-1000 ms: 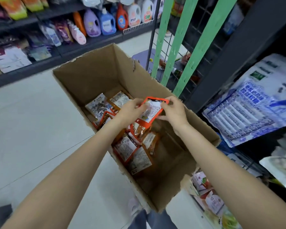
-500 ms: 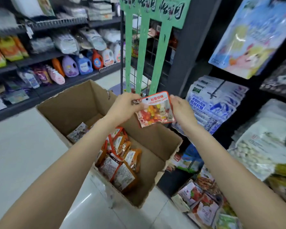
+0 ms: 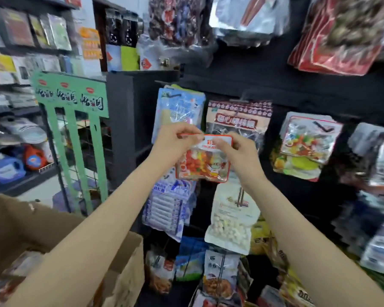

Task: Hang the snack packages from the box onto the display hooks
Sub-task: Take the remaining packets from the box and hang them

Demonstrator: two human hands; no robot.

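Pinching the top corners of a small orange-bordered plastic candy pouch, left hand and right hand hold it between them; it seems light, soft and slippery, best gripped at the stiff header.

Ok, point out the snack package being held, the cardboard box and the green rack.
snack package [image 3: 203, 166]: head view, clear front window.
cardboard box [image 3: 129, 269]: head view, outer right wall.
green rack [image 3: 72, 96]: head view, top sign panel.

A black display wall carries hanging bags: a candy bag hangs right of a maroon bag; a blue bag left.
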